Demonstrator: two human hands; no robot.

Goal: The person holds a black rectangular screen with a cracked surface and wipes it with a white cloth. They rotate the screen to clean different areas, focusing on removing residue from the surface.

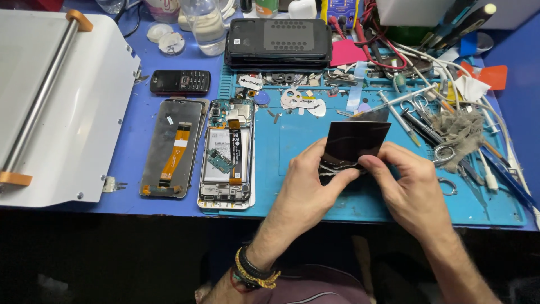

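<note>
Blue table (140,200), teal mat (360,202), opened phone (226,152)

Black sheet (354,142) between both hands.

Glossy black sheet (355,142); matt blue rubbery mat (315,197)

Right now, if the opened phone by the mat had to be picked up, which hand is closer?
Probably the left hand: it lies nearer the opened phone. The right hand sits farther off. Both pinch the black sheet.
</note>
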